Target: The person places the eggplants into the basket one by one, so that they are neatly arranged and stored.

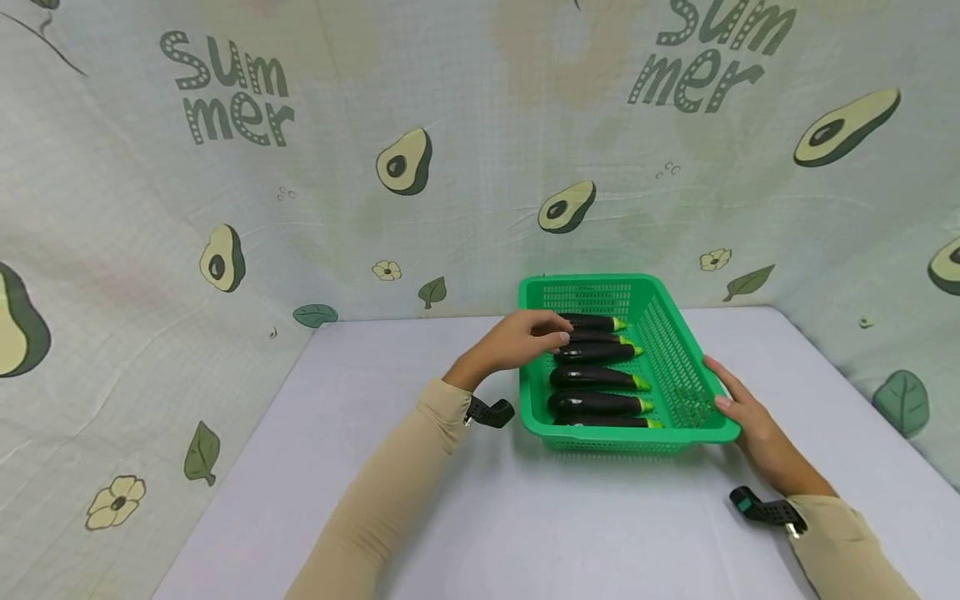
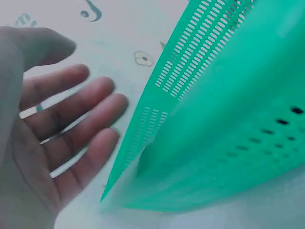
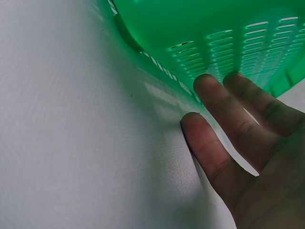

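A green plastic basket [image 1: 678, 358] with slotted walls holds several dark eggplants [image 1: 592, 378] with green stem ends, lying side by side. Over the basket's left edge is my left hand [image 1: 517, 337], its fingers loosely bent and nothing held, close to the far eggplants. The left wrist view shows that hand [image 2: 71, 124] apart from the basket wall. My right hand [image 1: 757, 429] holds the basket's right rim, thumb on top. In the right wrist view, fingers of that hand [image 3: 248, 138] reach along the outside wall, low over the cloth.
A white cloth covers the table [image 1: 360, 400]. Behind it hangs a fabric backdrop [image 1: 480, 233] printed with avocados, leaves and lettering, close to the basket's far side. Black straps [image 1: 491, 412] are worn on both wrists.
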`<state>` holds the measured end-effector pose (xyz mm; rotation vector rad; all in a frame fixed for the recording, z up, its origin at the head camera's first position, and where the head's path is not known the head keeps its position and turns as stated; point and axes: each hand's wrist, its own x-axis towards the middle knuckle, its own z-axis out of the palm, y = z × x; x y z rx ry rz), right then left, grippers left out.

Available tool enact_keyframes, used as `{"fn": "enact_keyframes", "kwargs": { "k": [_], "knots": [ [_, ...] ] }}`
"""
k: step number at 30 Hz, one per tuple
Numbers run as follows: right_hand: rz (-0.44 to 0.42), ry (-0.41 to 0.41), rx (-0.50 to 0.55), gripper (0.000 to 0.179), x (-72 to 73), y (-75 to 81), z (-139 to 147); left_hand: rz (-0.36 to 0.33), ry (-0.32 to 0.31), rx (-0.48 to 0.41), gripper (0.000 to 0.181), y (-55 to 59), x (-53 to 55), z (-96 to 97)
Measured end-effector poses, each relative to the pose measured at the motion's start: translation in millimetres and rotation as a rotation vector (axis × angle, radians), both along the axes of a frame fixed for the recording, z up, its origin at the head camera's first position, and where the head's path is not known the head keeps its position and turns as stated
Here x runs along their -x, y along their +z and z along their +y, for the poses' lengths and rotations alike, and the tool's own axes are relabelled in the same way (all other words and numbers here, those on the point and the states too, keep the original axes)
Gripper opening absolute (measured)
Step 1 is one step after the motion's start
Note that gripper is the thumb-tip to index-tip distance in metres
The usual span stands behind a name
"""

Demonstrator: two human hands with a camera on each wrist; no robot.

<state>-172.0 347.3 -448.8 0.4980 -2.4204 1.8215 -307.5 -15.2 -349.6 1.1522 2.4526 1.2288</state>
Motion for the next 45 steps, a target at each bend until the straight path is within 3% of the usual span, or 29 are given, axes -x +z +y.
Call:
{"fn": "enact_keyframes", "kwargs": {
  "k": [4, 9, 19, 24, 35, 42, 45],
  "knots": [
    [0.006, 0.001, 0.011, 0.058, 0.8, -0.4, 1.8, 0.056, 0.039, -0.077, 0.027, -3.2, -4.1, -11.9],
    [0.000, -0.017, 0.000, 0.058, 0.3, -0.7, 3.6, 0.098, 0.054, -0.095, 0.027, -12.2, -9.2, -28.2],
    [-0.010, 0.004, 0.009, 0.058, -0.6, -4.5, -2.7, 0.054, 0.123, -0.120, 0.027, -27.1, -11.2, -54.0],
    [-0.001, 0.005, 0.015, 0.058, 1.6, -2.8, -2.7, 0.071, 0.181, -0.168, 0.026, -34.0, -10.0, -64.1],
    [0.020, 0.006, 0.056, 0.058, 0.3, -4.5, 0.9, -0.014, 0.292, -0.178, 0.018, -57.3, -19.0, -96.4],
    [0.017, 0.013, 0.055, 0.058, 0.2, -3.7, 0.2, -0.107, 0.293, -0.249, 0.023, -64.9, -25.2, -106.9],
    [0.007, 0.012, 0.056, 0.058, 0.3, -3.1, -1.0, -0.111, 0.299, -0.250, 0.022, -67.8, -29.1, -110.1]
  ]
}}
